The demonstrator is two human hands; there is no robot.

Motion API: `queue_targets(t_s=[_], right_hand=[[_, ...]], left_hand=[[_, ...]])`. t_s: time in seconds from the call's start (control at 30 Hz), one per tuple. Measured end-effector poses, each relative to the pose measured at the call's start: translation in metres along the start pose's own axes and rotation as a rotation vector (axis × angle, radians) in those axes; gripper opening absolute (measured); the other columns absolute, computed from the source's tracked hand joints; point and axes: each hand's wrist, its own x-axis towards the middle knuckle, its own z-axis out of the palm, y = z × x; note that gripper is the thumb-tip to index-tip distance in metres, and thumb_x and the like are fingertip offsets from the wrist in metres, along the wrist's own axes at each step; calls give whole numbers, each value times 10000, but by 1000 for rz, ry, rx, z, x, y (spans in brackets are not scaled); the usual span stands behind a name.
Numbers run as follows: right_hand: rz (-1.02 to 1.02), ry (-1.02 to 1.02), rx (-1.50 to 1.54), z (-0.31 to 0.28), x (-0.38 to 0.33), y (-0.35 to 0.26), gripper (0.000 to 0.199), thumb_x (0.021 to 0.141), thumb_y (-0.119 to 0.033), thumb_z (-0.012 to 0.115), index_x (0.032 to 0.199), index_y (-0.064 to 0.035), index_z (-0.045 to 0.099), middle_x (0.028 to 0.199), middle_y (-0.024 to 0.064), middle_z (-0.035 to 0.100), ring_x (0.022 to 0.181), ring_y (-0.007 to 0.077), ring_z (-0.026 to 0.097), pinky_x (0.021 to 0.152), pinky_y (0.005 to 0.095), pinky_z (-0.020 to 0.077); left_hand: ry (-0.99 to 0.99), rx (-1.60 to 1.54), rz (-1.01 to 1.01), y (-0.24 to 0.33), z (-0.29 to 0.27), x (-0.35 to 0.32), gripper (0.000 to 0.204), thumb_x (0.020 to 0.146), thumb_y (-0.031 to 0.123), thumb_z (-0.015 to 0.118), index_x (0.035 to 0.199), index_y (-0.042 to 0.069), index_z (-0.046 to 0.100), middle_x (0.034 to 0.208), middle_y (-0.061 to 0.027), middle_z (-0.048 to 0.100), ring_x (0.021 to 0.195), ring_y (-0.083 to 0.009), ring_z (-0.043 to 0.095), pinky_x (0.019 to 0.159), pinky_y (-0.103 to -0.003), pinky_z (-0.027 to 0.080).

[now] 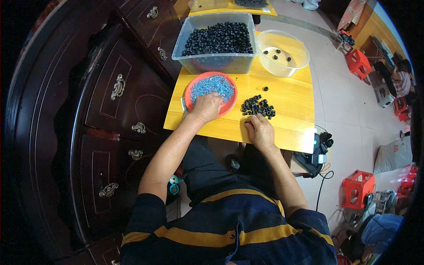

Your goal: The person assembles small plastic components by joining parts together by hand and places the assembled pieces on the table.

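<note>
My left hand (208,107) reaches into a red round dish (235,94) heaped with small silvery-blue metal pieces (213,84), which look like screws. Its fingers are drawn together at the heap; whatever they grip is hidden. At the table's near side, my right hand (261,131) is curled, thumb against fingers, just in front of a loose pile of black ring-shaped plastic parts (257,106). Whether a part is in that pinch cannot be seen. A single black part (265,88) lies slightly beyond the pile.
A large clear bin (212,65) full of black parts stands at the back of the yellow table (289,97). Beside it, a round clear tub (293,66) holds several. Dark wooden drawers (112,88) flank the left; red stools (357,190) stand on the floor at right.
</note>
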Motion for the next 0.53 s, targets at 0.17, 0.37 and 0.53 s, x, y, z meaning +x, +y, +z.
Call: queue_targets(t_s=[0.17, 0.37, 0.53], right_hand=[[149, 74, 332, -10, -15, 7, 88, 919, -70, 634, 990, -43, 589, 918, 164, 644, 849, 369, 651, 743, 414, 519], [350, 231, 854, -11, -25, 41, 91, 968, -58, 635, 1034, -18, 586, 910, 1, 639, 818, 77, 604, 757, 235, 505], [404, 223, 1040, -18, -27, 43, 112, 960, -58, 655, 1048, -33, 591, 932, -2, 634, 839, 83, 611, 780, 239, 511]], left_hand=[[33, 14, 85, -5, -2, 2, 89, 824, 134, 636, 810, 46, 644, 824, -120, 638, 787, -346, 675, 688, -487, 542], [302, -355, 111, 13, -27, -2, 68, 805, 43, 632, 827, 32, 568, 787, -136, 622, 708, -335, 655, 613, -435, 512], [190, -702, 17, 52, -24, -26, 94, 828, 58, 669, 825, 48, 575, 763, -103, 643, 647, -212, 667, 594, -354, 511]])
